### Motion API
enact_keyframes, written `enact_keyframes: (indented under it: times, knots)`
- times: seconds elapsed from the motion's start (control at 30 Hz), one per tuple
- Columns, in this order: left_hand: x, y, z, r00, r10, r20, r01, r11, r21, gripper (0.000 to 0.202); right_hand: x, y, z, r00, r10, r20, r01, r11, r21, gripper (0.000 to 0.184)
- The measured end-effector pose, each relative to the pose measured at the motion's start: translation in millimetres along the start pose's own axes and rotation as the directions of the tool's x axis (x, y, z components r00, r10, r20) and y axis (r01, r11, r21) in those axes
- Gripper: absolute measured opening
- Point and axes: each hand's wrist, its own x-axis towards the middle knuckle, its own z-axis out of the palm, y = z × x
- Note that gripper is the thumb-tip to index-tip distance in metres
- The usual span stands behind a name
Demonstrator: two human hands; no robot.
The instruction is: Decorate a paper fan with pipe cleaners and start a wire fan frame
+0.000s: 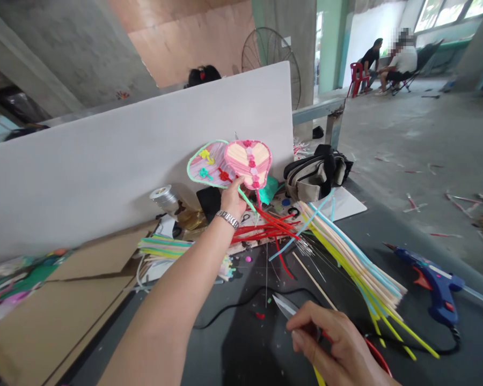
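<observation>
My left hand (232, 198), with a metal watch at the wrist, reaches far across the table and is closed on the handle of a pink heart-shaped fan (248, 161). Just behind it, leaning on the white partition, is a second fan with a green rim (204, 165). My right hand (332, 343) rests near the table's front edge, closed on a pair of scissors (286, 305) with red handles, blades pointing up-left.
A white partition board (104, 166) runs along the table's back. Red sticks (265, 228), a bundle of yellow, blue and cream strips (354, 262), a blue glue gun (434, 281), a grey bag (317, 174), a tape roll (165, 197) and cardboard (56, 311) lie around. People sit far back right.
</observation>
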Motion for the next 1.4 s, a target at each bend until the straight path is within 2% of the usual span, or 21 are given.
enact_keyframes:
  times: [0.2,0.33,0.4,0.5,0.57,0.63,0.67,0.77,0.87,0.97,1.1,1.2,1.3,1.33,1.4]
  knots:
    - [-9,25,1.3,0.992,0.100,0.071,-0.098,0.995,-0.031,0.028,10,6,0,0.997,-0.002,-0.082,0.001,1.000,-0.005,0.030]
    - [-23,24,0.5,0.991,0.107,0.082,-0.107,0.994,-0.003,0.031,10,12,3,0.990,0.020,-0.140,-0.028,0.998,-0.059,0.031]
    - [-29,19,-0.4,0.992,0.098,0.074,-0.098,0.995,0.008,0.031,5,6,-2,0.988,-0.020,-0.153,0.005,0.995,-0.100,0.028]
    - [-34,13,-0.3,0.994,0.091,0.059,-0.092,0.996,0.012,0.030,7,-13,-22,0.979,-0.167,-0.114,0.138,0.963,-0.232,0.021]
    - [-35,12,1.2,0.995,0.087,0.057,-0.088,0.996,0.011,0.028,25,-25,-36,0.968,-0.241,-0.069,0.202,0.912,-0.357,0.018]
    - [-36,13,3.3,0.995,0.085,0.060,-0.085,0.996,0.004,0.027,59,-32,-45,0.967,-0.252,-0.029,0.204,0.844,-0.497,0.016]
    - [-36,13,4.2,0.995,0.084,0.061,-0.084,0.996,-0.003,0.026,80,-33,-46,0.979,-0.203,-0.021,0.153,0.799,-0.582,0.015]
    - [-37,12,4.7,0.995,0.081,0.052,-0.081,0.997,-0.017,0.026,146,-24,-37,0.995,-0.015,-0.096,-0.064,0.646,-0.761,0.021]
    - [-37,11,0.9,0.995,0.082,0.049,-0.082,0.997,-0.007,0.027,191,-12,-19,0.978,0.192,-0.077,-0.179,0.596,-0.783,0.031]
    - [-35,10,-4.3,0.995,0.088,0.042,-0.089,0.996,0.006,0.030,204,-2,-12,0.961,0.273,-0.040,-0.202,0.599,-0.775,0.026]
    - [-26,11,-6.8,0.996,0.088,0.003,-0.088,0.996,-0.001,0.032,190,4,-32,0.969,0.248,0.000,-0.156,0.609,-0.778,0.030]
    - [-15,17,-5.5,0.996,0.085,-0.035,-0.086,0.996,-0.013,0.031,169,16,-54,0.983,0.181,0.015,-0.100,0.608,-0.787,0.032]
    - [-6,28,-3.7,0.994,0.090,-0.060,-0.091,0.996,-0.011,0.030,143,37,-68,0.997,-0.074,0.013,0.056,0.623,-0.780,0.033]
    - [-4,32,-3.3,0.994,0.093,-0.063,-0.094,0.996,-0.008,0.030,134,44,-72,0.980,-0.199,0.015,0.140,0.628,-0.765,0.032]
    - [-2,38,-2.8,0.993,0.101,-0.059,-0.101,0.995,-0.001,0.029,119,55,-76,0.905,-0.425,0.019,0.299,0.603,-0.740,0.030]
